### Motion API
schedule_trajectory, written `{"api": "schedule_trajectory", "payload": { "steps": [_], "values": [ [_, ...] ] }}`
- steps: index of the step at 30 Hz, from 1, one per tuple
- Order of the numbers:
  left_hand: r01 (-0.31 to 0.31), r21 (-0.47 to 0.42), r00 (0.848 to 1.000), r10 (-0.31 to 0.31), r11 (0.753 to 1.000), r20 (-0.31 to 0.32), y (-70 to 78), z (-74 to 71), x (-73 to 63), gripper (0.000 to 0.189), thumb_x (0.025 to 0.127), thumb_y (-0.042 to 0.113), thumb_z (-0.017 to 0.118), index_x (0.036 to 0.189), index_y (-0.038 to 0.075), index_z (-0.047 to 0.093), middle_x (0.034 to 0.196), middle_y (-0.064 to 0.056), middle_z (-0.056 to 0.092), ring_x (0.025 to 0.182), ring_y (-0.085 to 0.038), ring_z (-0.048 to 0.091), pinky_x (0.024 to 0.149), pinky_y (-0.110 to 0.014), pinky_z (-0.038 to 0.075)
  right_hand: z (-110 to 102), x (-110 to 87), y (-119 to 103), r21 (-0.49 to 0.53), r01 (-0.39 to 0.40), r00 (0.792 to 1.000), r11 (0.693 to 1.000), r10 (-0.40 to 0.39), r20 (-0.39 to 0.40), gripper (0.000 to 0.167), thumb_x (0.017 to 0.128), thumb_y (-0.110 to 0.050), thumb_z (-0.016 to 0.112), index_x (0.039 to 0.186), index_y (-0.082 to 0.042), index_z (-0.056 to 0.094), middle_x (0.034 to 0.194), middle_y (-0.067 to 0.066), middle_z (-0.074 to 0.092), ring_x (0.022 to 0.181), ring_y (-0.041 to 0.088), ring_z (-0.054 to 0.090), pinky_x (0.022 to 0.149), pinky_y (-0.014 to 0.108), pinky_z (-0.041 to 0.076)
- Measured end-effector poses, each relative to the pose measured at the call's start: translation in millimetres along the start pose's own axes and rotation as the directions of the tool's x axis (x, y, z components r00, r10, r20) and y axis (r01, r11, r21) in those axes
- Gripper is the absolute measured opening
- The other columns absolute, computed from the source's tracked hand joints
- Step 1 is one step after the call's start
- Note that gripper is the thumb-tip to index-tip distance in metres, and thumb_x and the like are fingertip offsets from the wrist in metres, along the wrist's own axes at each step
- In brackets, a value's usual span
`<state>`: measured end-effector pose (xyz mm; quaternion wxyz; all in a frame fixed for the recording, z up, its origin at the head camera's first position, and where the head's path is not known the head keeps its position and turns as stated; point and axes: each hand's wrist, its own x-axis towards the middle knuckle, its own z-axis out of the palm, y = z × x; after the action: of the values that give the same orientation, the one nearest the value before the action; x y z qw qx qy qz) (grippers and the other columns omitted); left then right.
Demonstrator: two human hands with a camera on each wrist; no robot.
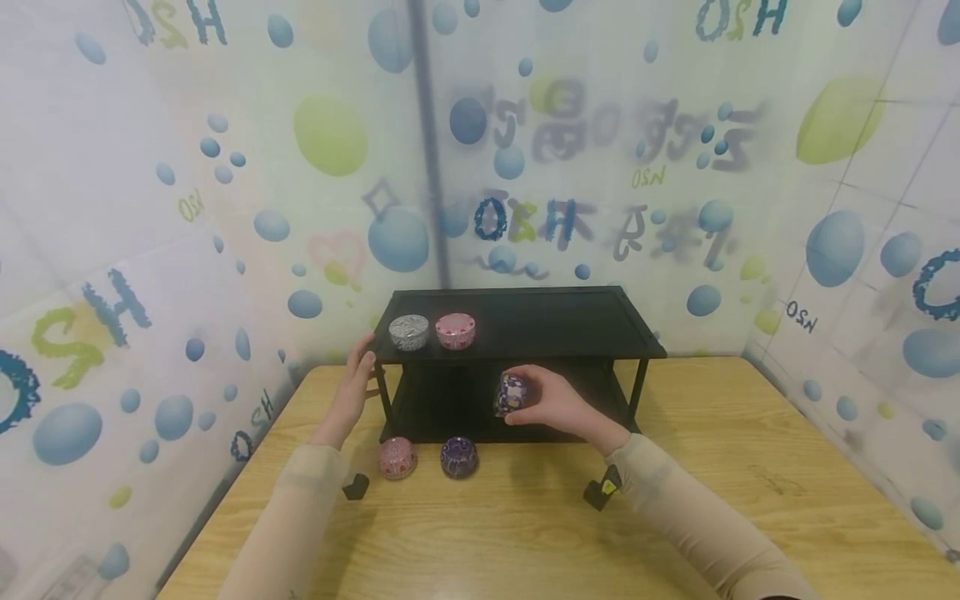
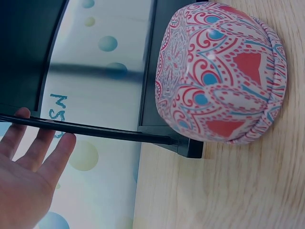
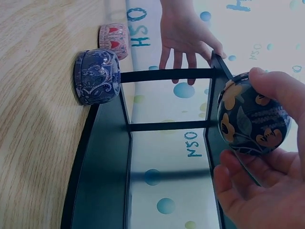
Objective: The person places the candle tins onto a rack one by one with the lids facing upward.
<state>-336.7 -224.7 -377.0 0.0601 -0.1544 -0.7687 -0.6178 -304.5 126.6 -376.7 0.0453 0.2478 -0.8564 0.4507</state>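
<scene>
The right hand [image 1: 553, 398] pinches a rounded, glossy floral tin [image 3: 252, 117]; the left hand [image 1: 351, 392] spreads straight fingers at the smooth black two-tier shelf [image 1: 547, 321].

We see the left hand [image 2: 26, 181] at the frame's lower left, fingers extended, tips at the thin black post [image 2: 109, 134] of a black two-tier rack [image 2: 21, 52]; how firmly they touch, we can't tell. We've got a round tin [image 2: 221, 78], white with red and blue scrollwork, big at upper right on the pale wood table [image 2: 238, 188], overlapping the rack's lower shelf [image 2: 148, 71] in view, contact unclear. Behind, we note a whitish sheet [image 2: 107, 200], blue and green dots, blue lettering.
</scene>
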Motion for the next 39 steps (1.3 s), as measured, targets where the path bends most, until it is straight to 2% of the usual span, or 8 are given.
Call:
{"api": "schedule_trajectory", "payload": {
  "steps": [11, 18, 39],
  "values": [
    [0.000, 0.010, 1.000, 0.000, 1.000, 0.002, 1.2, 0.7, -0.1, 0.056, 0.106, 0.032, 0.029, 0.155, 0.014, 0.010, 0.159, -0.018, 0.004, 0.131, -0.053, 0.029, 0.101, -0.067, 0.031, -5, 1.3, -6, -0.032, 0.003, 1.000, 0.999, -0.003, -0.022, 0.068, 0.069, -0.027, 0.087, 0.128, -0.011, 0.059, 0.118, 0.006, 0.062, 0.106, 0.024, 0.058, 0.093, 0.045, 0.048],
    [0.003, 0.003, 1.000, -0.003, 1.000, 0.006, 2.5, 1.1, -1.2, 0.055, 0.106, 0.031, 0.029, 0.155, 0.013, 0.009, 0.159, -0.018, 0.003, 0.131, -0.053, 0.029, 0.102, -0.067, 0.031, -6, 1.4, -8, -0.018, -0.014, 1.000, 1.000, 0.014, -0.018, 0.067, 0.070, -0.025, 0.087, 0.129, -0.011, 0.058, 0.117, 0.005, 0.061, 0.103, 0.023, 0.059, 0.089, 0.042, 0.051],
    [-0.002, 0.005, 1.000, 0.002, 1.000, 0.011, 3.2, 1.1, -0.9, 0.055, 0.106, 0.031, 0.029, 0.155, 0.013, 0.009, 0.159, -0.018, 0.002, 0.131, -0.054, 0.028, 0.101, -0.068, 0.031, -7, 2.0, -14, 0.025, -0.011, 1.000, 1.000, 0.012, -0.020, 0.067, 0.070, -0.022, 0.087, 0.128, -0.010, 0.057, 0.118, 0.007, 0.062, 0.105, 0.024, 0.060, 0.091, 0.043, 0.051]
  ]
}}
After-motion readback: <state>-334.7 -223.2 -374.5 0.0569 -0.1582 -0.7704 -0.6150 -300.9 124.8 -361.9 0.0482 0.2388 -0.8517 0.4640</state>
